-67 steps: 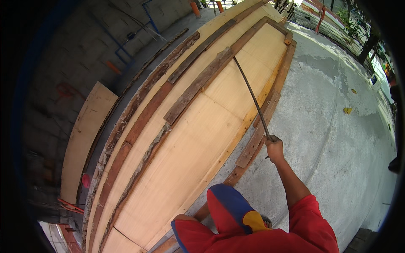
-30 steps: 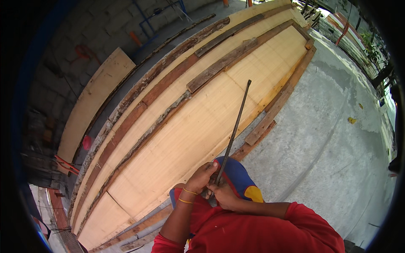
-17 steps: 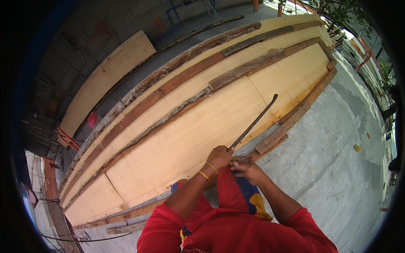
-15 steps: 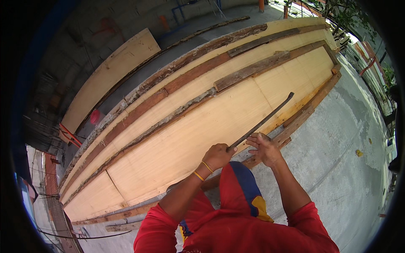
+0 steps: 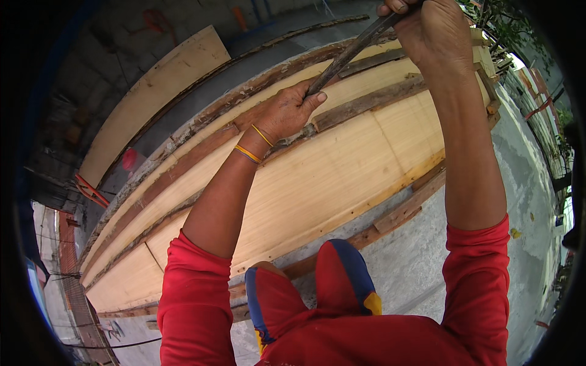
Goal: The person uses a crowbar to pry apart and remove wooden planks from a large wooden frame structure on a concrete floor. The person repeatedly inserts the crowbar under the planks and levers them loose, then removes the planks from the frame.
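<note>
I hold a dark metal pry bar (image 5: 355,52) slanting up to the right, out over the far side of a pale plywood panel (image 5: 342,174). My left hand (image 5: 282,114) is closed round its lower end, thumb stretched along it; two thin yellow bands circle that wrist. At the top edge of the view my right hand (image 5: 436,38) grips the bar farther up, and the bar's far tip is out of view or hidden there. Below the bar, a rough weathered board (image 5: 366,100) and a reddish-brown strip (image 5: 195,155) lie lengthwise on the plywood.
A bark-edged plank (image 5: 229,110) runs along the far side. Beyond it a loose plywood piece (image 5: 155,100) lies near a pink object (image 5: 130,160). Brown lumber (image 5: 390,216) edges the near side, beside my knees, on grey concrete (image 5: 403,280). Plants (image 5: 513,27) stand at the upper right.
Both hands have risen and moved away from me, carrying the pry bar from over the near edge to the far strips. My right hand, loosely open before, is now wrapped round the bar.
</note>
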`<state>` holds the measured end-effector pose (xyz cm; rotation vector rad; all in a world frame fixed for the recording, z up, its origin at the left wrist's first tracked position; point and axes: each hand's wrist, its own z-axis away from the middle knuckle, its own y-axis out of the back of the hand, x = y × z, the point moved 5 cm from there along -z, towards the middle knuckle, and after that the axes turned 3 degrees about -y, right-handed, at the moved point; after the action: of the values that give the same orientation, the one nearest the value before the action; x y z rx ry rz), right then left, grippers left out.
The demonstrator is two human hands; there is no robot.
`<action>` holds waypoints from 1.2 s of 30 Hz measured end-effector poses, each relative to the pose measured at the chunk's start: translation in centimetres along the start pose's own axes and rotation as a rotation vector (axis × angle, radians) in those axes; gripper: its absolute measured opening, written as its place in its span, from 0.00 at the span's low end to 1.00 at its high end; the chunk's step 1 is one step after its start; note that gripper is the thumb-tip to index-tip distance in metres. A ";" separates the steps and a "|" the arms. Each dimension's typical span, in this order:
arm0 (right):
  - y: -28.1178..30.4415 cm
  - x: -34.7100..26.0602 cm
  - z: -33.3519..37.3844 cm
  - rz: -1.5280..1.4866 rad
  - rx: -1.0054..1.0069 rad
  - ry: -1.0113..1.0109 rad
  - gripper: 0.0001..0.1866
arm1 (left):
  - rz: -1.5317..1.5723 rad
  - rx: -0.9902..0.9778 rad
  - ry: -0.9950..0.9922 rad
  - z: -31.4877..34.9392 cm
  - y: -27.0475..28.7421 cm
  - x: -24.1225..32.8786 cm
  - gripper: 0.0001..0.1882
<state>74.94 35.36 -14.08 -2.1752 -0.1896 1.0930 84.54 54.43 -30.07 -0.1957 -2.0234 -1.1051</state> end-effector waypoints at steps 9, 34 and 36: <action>-1.1 7.0 -0.6 0.164 -0.129 -0.040 0.21 | -0.028 -0.102 0.114 -2.8 -3.7 -7.2 0.19; -17.1 20.6 17.2 0.900 -0.838 0.162 0.09 | 0.534 0.563 -0.426 19.8 20.4 7.9 0.41; -17.6 21.5 18.2 0.895 -0.697 0.206 0.08 | 0.581 0.367 -0.430 18.8 20.3 9.5 0.35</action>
<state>77.85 66.76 -24.49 -3.1082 0.6580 1.3744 77.03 78.93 -15.92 -0.8251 -2.2812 -0.3358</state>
